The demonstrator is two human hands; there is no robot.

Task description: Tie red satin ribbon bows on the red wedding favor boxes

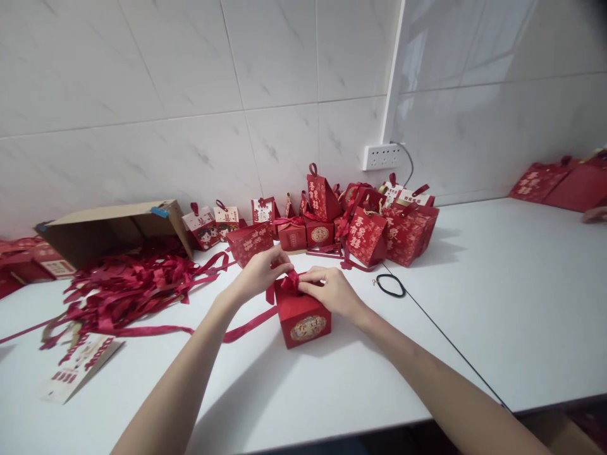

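Observation:
A red gift box [303, 309] with a round gold emblem on its front stands upright on the white table. On top of it is a dark red ribbon [291, 281] gathered into a bow or knot; its exact form is partly hidden by fingers. My left hand [263, 272] pinches the ribbon from the left, thumb and fingers together. From the right, my right hand [332, 291] pinches the same ribbon just above the lid. One long ribbon tail trails left from the box across the table.
A cardboard box [114, 221] lies on its side, spilling a heap of red ribbons [137, 284]. Several finished-looking red gift boxes [365, 237] stand along the wall. A black hair tie [391, 285], a printed card [83, 366] and a power strip [383, 157] are also here. Another person's hand [595, 215] shows far right.

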